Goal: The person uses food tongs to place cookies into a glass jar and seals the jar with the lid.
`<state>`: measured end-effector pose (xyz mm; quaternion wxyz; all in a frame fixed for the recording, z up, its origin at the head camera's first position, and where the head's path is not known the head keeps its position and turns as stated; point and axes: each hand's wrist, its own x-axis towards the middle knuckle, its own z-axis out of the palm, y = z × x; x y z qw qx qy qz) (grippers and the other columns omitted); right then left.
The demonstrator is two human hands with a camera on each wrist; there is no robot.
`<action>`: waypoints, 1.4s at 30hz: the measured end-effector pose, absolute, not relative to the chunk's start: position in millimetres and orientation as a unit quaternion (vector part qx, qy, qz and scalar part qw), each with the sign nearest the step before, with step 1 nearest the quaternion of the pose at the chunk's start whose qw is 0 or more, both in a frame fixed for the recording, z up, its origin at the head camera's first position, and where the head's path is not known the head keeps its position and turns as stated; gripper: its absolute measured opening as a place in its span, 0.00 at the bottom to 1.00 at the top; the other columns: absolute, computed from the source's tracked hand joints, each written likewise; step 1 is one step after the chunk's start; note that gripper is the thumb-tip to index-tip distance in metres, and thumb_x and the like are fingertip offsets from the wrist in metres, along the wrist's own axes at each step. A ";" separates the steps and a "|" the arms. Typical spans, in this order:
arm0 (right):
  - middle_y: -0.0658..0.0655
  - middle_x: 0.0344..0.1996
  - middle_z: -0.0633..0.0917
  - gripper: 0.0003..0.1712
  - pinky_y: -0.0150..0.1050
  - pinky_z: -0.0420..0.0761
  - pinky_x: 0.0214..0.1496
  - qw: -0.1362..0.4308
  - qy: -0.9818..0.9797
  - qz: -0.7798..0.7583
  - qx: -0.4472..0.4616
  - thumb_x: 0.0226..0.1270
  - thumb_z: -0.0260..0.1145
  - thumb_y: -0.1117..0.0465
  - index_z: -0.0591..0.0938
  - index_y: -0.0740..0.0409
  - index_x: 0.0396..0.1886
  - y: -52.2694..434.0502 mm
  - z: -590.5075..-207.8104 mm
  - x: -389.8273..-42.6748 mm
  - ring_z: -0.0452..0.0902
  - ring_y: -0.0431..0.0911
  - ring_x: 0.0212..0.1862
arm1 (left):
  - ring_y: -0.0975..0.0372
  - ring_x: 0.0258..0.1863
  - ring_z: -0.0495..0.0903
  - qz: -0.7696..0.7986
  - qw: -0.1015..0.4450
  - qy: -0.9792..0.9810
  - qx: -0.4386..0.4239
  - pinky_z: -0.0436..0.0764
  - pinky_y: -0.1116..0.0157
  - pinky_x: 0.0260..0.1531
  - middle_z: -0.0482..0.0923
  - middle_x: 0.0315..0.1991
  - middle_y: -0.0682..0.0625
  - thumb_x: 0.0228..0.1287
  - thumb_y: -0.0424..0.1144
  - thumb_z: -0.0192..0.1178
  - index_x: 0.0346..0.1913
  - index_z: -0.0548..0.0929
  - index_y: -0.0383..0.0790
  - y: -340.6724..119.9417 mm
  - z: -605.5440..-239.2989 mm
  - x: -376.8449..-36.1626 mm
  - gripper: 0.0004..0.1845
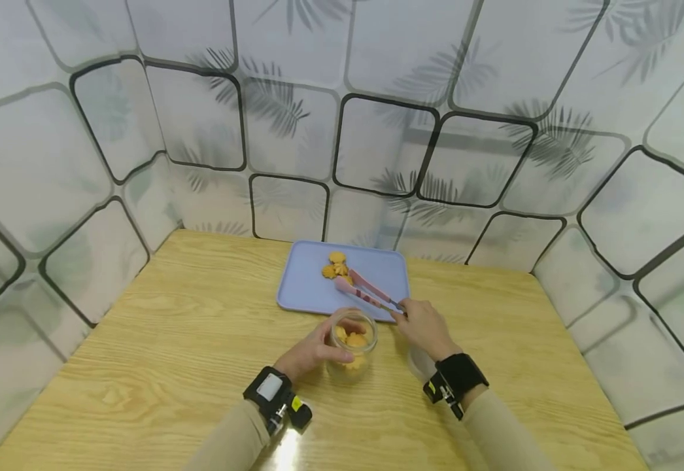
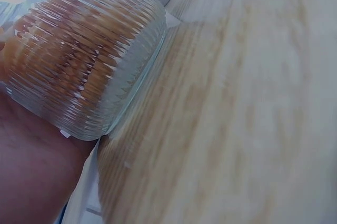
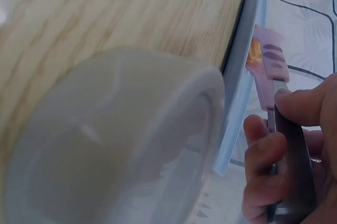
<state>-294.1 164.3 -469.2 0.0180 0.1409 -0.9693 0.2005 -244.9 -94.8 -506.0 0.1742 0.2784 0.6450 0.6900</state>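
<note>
A: Where's the jar?
B: Ribbed glass jar (image 1: pixel 352 345) on the table (image 1: pixel 171 340), left hand (image 1: pixel 312 350) wrapped round it (cookies inside).
A: Right hand?
B: Right hand (image 1: pixel 427 327) grips pink tongs (image 1: pixel 367 292), tips over the blue tray (image 1: pixel 309 288) by the cookies (image 1: pixel 336 264). Clear lid (image 3: pixel 116 145) lies beside the wrist.

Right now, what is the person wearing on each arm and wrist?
Both arms have long beige sleeves. The left wrist carries a black strap with a boxy black device showing a pale grey rectangular face and a small yellow tab. The right wrist has a wide black band with a small black unit bearing yellow-green markings. The left hand and right hand are bare, without gloves.
</note>
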 end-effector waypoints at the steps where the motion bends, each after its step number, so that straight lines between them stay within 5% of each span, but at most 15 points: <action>1: 0.56 0.27 0.84 0.12 0.37 0.69 0.27 0.022 -0.970 0.199 0.140 0.74 0.64 0.56 0.84 0.62 0.39 164.7 -470.3 -294.0 0.72 0.44 0.24 | 0.42 0.65 0.70 0.691 0.176 0.643 0.279 0.72 0.62 0.62 0.70 0.67 0.34 0.61 0.38 0.67 0.77 0.61 0.47 -94.8 -506.3 -244.8 0.42; 7: 0.52 0.22 0.79 0.10 0.37 0.67 0.25 0.041 -0.967 0.201 0.151 0.74 0.64 0.59 0.82 0.59 0.33 166.9 -473.9 -292.1 0.69 0.43 0.23 | 0.49 0.62 0.73 0.694 0.176 0.640 0.277 0.76 0.66 0.57 0.69 0.67 0.34 0.60 0.38 0.67 0.77 0.62 0.47 -93.9 -506.6 -244.8 0.42; 15: 0.48 0.17 0.71 0.13 0.34 0.60 0.24 0.071 -0.953 0.215 0.202 0.73 0.64 0.63 0.78 0.55 0.25 176.5 -477.9 -283.5 0.63 0.40 0.20 | 0.43 0.65 0.71 0.697 0.178 0.635 0.283 0.76 0.65 0.58 0.69 0.67 0.34 0.60 0.39 0.68 0.77 0.62 0.47 -93.5 -506.2 -245.1 0.42; 28: 0.50 0.21 0.81 0.05 0.30 0.59 0.22 0.113 -0.932 0.261 0.226 0.72 0.66 0.64 0.87 0.60 0.39 202.3 -458.1 -244.9 0.59 0.33 0.17 | 0.48 0.68 0.70 0.680 0.167 0.650 0.294 0.68 0.57 0.67 0.73 0.66 0.35 0.60 0.38 0.69 0.77 0.62 0.48 -93.8 -506.4 -248.4 0.43; 36: 0.55 0.27 0.89 0.07 0.29 0.63 0.18 0.156 -0.903 0.304 0.261 0.71 0.67 0.66 0.88 0.62 0.44 207.8 -428.5 -218.0 0.62 0.28 0.16 | 0.46 0.68 0.69 0.680 0.144 0.654 0.299 0.73 0.65 0.61 0.74 0.65 0.33 0.58 0.36 0.68 0.77 0.61 0.45 -93.4 -506.0 -248.5 0.44; 42: 0.46 0.23 0.85 0.07 0.27 0.64 0.18 0.169 -0.891 0.312 0.282 0.69 0.68 0.68 0.88 0.59 0.45 211.0 -418.1 -201.3 0.61 0.28 0.17 | 0.44 0.72 0.66 0.683 0.129 0.646 0.315 0.74 0.63 0.63 0.70 0.68 0.36 0.58 0.37 0.68 0.72 0.67 0.41 -89.1 -509.5 -248.8 0.38</action>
